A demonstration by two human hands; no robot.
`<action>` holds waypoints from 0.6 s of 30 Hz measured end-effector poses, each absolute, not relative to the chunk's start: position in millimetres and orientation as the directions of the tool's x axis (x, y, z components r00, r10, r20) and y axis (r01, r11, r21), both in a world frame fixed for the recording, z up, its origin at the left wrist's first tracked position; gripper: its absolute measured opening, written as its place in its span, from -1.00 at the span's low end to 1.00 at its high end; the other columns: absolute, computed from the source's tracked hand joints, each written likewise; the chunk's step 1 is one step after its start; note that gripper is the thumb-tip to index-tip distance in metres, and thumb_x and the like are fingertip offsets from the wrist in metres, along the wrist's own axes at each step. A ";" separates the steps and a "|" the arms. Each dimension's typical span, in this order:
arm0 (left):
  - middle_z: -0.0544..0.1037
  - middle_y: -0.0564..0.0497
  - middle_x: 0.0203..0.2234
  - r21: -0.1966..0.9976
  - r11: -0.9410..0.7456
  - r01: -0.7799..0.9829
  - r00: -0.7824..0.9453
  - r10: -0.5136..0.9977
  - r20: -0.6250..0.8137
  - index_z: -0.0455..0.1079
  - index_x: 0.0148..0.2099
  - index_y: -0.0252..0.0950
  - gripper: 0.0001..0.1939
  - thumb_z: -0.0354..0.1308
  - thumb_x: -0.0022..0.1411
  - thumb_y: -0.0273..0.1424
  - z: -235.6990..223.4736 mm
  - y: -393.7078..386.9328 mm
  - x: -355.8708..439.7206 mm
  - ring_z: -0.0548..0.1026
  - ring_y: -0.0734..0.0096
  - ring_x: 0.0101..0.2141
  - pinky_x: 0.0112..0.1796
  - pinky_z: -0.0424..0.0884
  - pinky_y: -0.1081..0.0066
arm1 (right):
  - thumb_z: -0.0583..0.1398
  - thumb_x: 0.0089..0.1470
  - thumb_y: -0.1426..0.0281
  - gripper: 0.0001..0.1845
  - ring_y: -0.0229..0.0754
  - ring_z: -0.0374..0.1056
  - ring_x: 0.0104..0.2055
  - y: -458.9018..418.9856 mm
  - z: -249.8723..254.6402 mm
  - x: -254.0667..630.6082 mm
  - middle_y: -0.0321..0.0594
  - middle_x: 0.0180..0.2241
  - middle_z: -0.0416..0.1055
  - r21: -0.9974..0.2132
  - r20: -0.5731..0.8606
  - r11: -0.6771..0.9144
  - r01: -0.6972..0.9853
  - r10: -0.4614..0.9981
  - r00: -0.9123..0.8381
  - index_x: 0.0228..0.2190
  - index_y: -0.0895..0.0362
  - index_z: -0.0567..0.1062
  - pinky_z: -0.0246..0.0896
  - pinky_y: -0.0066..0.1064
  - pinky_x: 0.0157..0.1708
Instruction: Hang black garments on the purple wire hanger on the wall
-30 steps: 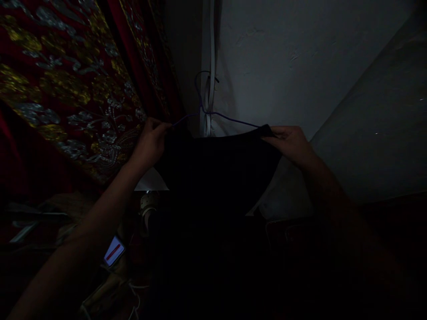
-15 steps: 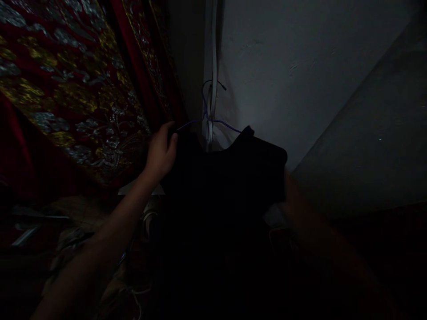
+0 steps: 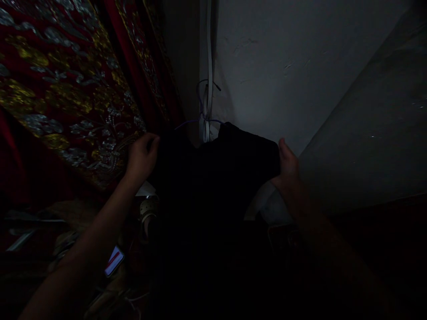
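A black short-sleeved shirt [image 3: 207, 178] hangs spread out on a thin purple clothes hanger [image 3: 187, 122]. The hanger's hook sits by a pale cable running down the wall. My left hand [image 3: 143, 153] is closed at the shirt's left shoulder edge, thumb and fingers pinched together on the fabric. At the opposite side, my right hand [image 3: 287, 164] grips the end of the right sleeve, thumb up, with its fingers partly hidden by the cloth. The shirt's lower part merges into the dark.
Red fabric with gold and silver embroidery [image 3: 66, 98] hangs at the left. A grey wall [image 3: 283, 71] rises behind the shirt, with the pale cable [image 3: 209, 58] along its edge. Below lie a lit phone [image 3: 114, 261] and a foot in a clog [image 3: 148, 209].
My right hand has come into view at the right sleeve's end; before, the shirt hid it. My left hand has shifted left and down, off the hanger's arm, and the shirt is stretched sideways.
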State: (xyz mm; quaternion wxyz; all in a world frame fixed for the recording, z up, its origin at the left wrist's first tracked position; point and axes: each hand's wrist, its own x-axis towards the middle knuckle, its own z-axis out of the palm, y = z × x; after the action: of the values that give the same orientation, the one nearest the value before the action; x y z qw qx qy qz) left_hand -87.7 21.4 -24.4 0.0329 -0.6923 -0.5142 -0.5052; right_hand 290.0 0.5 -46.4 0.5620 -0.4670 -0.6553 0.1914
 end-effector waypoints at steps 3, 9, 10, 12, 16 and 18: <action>0.61 -0.06 -0.21 0.483 -0.475 0.736 -0.051 0.672 0.739 0.46 -0.12 -0.25 -0.74 0.06 0.38 -0.20 -17.6 21.8 -77.1 0.54 0.19 -0.16 -0.07 0.40 0.29 | -0.24 0.28 -0.16 -0.16 0.17 0.48 -0.02 -1.5 -12.0 288.6 0.01 -0.26 0.57 -0.813 0.530 0.473 0.340 0.843 0.094 0.01 0.08 0.57 0.37 0.01 -0.09; 0.53 -0.02 -0.35 0.509 -0.490 0.708 -0.062 0.674 0.736 0.41 -0.23 -0.25 -0.71 0.05 0.39 -0.15 -10.1 28.5 -67.0 0.49 0.27 -0.29 -0.18 0.39 0.32 | -0.22 0.30 -0.18 -0.20 0.08 0.53 -0.05 -29.5 22.2 250.4 -0.08 -0.26 0.61 -0.692 0.596 0.530 0.491 0.803 -0.026 -0.13 -0.02 0.64 0.38 -0.05 -0.13; 0.51 0.00 -0.40 0.524 -0.509 0.683 -0.046 0.686 0.726 0.40 -0.27 -0.25 -0.69 0.01 0.41 -0.17 -11.3 27.9 -67.0 0.47 0.30 -0.33 -0.22 0.38 0.33 | -0.22 0.32 -0.16 -0.20 0.08 0.53 -0.06 -36.2 18.6 244.6 -0.07 -0.24 0.61 -0.686 0.568 0.558 0.467 0.812 -0.136 -0.15 0.00 0.65 0.39 -0.06 -0.13; 0.46 0.02 -0.47 0.577 -0.549 0.605 0.008 0.729 0.684 0.40 -0.33 -0.25 -0.64 -0.05 0.43 -0.17 -14.6 23.7 -64.5 0.45 0.32 -0.39 -0.27 0.38 0.34 | -0.15 0.35 -0.07 -0.29 0.06 0.52 -0.02 -44.2 3.4 236.4 -0.06 -0.16 0.61 -0.668 0.493 0.619 0.413 0.784 -0.377 -0.13 0.05 0.65 0.41 -0.06 -0.04; 0.53 -0.06 -0.32 0.625 -0.671 0.400 0.248 0.735 0.630 0.47 -0.29 -0.26 -0.63 0.01 0.41 -0.13 -17.6 3.6 -39.4 0.51 0.22 -0.21 -0.11 0.44 0.26 | 0.21 0.18 0.26 -0.43 0.05 0.32 0.25 -31.4 -51.6 225.9 -0.04 0.20 0.40 -0.480 0.454 0.704 0.523 0.710 -0.538 0.21 0.04 0.40 0.20 -0.02 0.27; 0.54 -0.10 -0.20 0.634 -0.731 0.251 0.409 0.674 0.615 0.50 -0.26 -0.25 -0.61 0.02 0.42 -0.10 -14.4 -10.8 -17.3 0.51 0.18 -0.09 0.01 0.42 0.20 | 0.33 0.01 0.30 -0.03 0.17 0.07 0.40 -18.0 -80.9 217.3 0.07 0.38 0.09 -0.398 0.487 0.711 0.581 0.700 -0.523 0.38 0.09 0.10 0.10 0.05 0.33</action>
State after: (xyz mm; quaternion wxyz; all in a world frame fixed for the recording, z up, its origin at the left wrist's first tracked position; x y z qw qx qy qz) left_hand -17.3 -10.8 -14.4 -0.2289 -0.8074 -0.2864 -0.4623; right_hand 217.3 -18.0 -80.9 0.3203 -0.3689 -0.8676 0.0930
